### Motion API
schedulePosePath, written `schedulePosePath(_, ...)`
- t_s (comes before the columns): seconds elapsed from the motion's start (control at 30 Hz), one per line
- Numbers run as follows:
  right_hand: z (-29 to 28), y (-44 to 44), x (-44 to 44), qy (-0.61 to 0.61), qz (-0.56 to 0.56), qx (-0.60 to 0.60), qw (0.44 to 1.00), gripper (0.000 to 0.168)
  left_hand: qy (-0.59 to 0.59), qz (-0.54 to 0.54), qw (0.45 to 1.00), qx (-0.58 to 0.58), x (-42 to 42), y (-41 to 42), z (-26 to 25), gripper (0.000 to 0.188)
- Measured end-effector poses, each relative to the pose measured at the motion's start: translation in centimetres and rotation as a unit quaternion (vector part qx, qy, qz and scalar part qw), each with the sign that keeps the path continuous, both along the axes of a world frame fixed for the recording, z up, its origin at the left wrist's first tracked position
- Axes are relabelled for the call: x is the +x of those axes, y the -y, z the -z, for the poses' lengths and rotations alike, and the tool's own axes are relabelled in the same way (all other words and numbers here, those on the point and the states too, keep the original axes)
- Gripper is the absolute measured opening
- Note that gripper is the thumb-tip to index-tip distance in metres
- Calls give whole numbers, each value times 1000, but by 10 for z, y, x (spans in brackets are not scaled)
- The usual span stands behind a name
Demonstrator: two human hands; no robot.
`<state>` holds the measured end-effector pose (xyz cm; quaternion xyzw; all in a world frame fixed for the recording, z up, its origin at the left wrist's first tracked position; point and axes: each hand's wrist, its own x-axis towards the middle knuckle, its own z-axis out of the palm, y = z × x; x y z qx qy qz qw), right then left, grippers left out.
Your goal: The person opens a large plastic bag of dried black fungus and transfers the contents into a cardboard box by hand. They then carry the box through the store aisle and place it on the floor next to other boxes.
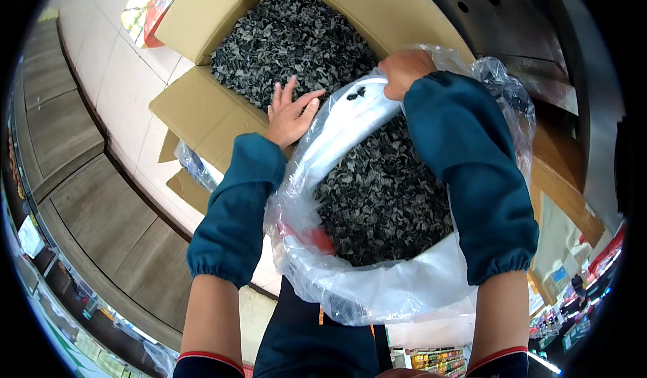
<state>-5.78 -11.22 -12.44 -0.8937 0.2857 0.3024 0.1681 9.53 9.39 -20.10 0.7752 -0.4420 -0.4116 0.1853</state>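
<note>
A large white sack with a clear plastic liner [404,287] stands open right in front of me, holding dark dried wood ear fungus [384,196]. My right hand [408,72] grips the sack's far rim in a fist. Over the cardboard box, my left hand [290,112] has its fingers spread, next to the sack's left edge, and nothing shows in it. The cardboard box [419,9] beyond the sack has its flaps folded out. Similar dark dried fungus [290,44] fills it. A few loose pieces [357,93] lie on the sack's folded white rim.
Along the left runs a wood-look ledge [91,191] beside shelving. Pale floor tiles [121,95] show between ledge and box. A red-and-yellow package [156,11] lies at the upper left. A metal panel [510,19] and a wooden frame [566,196] stand to the right.
</note>
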Motion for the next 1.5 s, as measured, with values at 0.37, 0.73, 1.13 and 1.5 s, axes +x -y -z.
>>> schedulePosePath(0.37, -62, -22, -65, 231, -120, -8, 965, 40, -310, 27, 941, 133, -12, -43, -77, 68)
schedulePosePath(0.73, -84, -41, -100, 330, 0, -89, 940, 39, 190, 239, 950, -62, -80, -53, -149, 27)
schedulePosePath(1.13, -150, -93, -113, 265, 158, -174, 935, 60, -9, 124, 991, 57, -31, -34, -84, 66)
schedulePosePath(1.5, -184, -233, -174, 140, 738, 24, 659, 94, 147, 177, 969, 94, -46, -39, -74, 43)
